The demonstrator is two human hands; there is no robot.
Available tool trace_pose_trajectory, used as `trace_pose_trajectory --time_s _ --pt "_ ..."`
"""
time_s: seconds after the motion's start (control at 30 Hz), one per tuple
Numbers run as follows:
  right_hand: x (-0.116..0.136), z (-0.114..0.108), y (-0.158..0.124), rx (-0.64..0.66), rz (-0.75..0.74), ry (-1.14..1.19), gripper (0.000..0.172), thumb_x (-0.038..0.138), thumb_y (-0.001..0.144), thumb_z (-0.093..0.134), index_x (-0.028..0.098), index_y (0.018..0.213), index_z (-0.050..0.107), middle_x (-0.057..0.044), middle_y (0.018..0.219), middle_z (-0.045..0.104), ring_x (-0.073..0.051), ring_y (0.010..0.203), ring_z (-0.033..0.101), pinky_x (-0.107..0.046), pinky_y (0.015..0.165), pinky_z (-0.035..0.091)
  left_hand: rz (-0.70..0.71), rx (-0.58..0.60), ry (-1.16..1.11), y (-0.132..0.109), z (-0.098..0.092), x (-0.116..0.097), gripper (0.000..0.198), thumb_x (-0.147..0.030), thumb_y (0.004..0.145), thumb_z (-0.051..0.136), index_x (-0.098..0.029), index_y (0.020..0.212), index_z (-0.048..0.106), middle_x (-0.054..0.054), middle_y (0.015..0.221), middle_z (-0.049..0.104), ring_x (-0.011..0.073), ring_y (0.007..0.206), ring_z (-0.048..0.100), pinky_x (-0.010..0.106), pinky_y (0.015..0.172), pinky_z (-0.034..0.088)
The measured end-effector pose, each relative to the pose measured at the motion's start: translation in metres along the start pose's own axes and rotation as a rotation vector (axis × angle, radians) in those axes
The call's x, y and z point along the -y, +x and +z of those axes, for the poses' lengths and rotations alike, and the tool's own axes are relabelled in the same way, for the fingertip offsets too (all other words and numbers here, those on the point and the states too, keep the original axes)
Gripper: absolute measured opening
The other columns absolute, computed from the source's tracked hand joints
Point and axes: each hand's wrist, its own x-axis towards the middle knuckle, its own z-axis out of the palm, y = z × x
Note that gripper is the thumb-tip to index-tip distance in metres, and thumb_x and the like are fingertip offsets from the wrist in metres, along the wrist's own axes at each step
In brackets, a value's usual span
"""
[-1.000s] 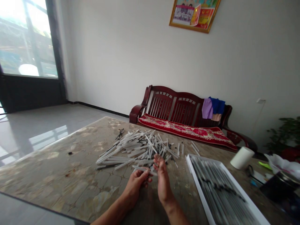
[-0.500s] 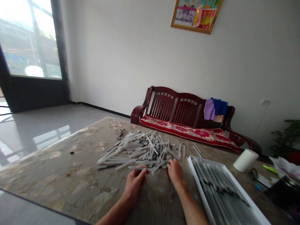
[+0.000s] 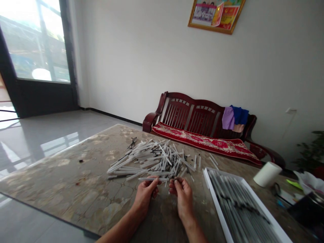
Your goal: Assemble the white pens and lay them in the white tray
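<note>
My left hand [image 3: 148, 190] is closed on a slim pale pen barrel [image 3: 149, 179], which lies level with its pointed end to the left. Close by on the right, my right hand [image 3: 181, 192] has thumb and fingers pinched together near the barrel's right end. Whatever is in that pinch is too small to make out. Just beyond both hands spreads a loose pile of white pen barrels [image 3: 144, 155] with dark thin pieces among them.
At the right, a white tray [image 3: 220, 212] holds rows of grey pens with dark parts. Behind it stand a white roll [image 3: 267, 174] and a dark container [image 3: 303, 209]. Black-framed glasses [image 3: 132, 143] lie beyond the pile. Across the table [image 3: 101, 199] is a red wooden bench [image 3: 199, 114].
My right hand has moved left from the pile's near edge, to beside my left hand. The left hand keeps the barrel. The view has shifted slightly.
</note>
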Motion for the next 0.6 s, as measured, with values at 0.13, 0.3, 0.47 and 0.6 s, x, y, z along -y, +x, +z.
trace_pose_trajectory --time_s 0.13,0.3,0.47,0.6 --pt "0.002 0.008 -0.007 0.001 -0.055 0.023 0.038 0.049 0.068 0.075 0.017 0.087 0.066 -0.003 0.073 0.070 -0.017 0.064 0.065 -0.023 0.049 0.049 -0.001 0.005 0.026 0.001 -0.001 0.002 0.047 -0.050 0.053 0.084 -0.014 0.080 0.069 0.002 0.064 0.068 0.0080 0.043 0.048 0.019 0.040 0.031" --pt "0.003 0.011 -0.007 0.017 -0.012 0.056 0.036 0.045 0.064 0.077 0.017 0.084 0.068 -0.002 0.067 0.069 -0.017 0.063 0.064 -0.023 0.050 0.049 0.000 0.052 0.046 0.002 -0.001 0.003 0.045 -0.047 0.057 0.083 -0.013 0.082 0.069 0.002 0.065 0.068 0.0074 0.043 0.047 0.019 0.040 0.032" --pt "0.005 0.014 -0.009 0.032 0.006 0.062 0.035 0.044 0.062 0.079 0.016 0.082 0.069 -0.002 0.068 0.069 -0.016 0.062 0.064 -0.023 0.049 0.049 0.015 0.058 0.056 0.000 0.000 0.001 0.044 -0.048 0.057 0.083 -0.013 0.081 0.069 0.002 0.065 0.068 0.0075 0.043 0.048 0.019 0.040 0.033" --pt "0.003 0.013 -0.008 0.026 -0.020 0.030 0.035 0.044 0.063 0.078 0.016 0.081 0.070 -0.003 0.066 0.070 -0.017 0.060 0.064 -0.022 0.045 0.047 0.003 0.058 0.064 0.001 -0.001 0.002 0.045 -0.048 0.055 0.084 -0.013 0.080 0.070 0.002 0.063 0.068 0.0073 0.041 0.047 0.019 0.039 0.032"
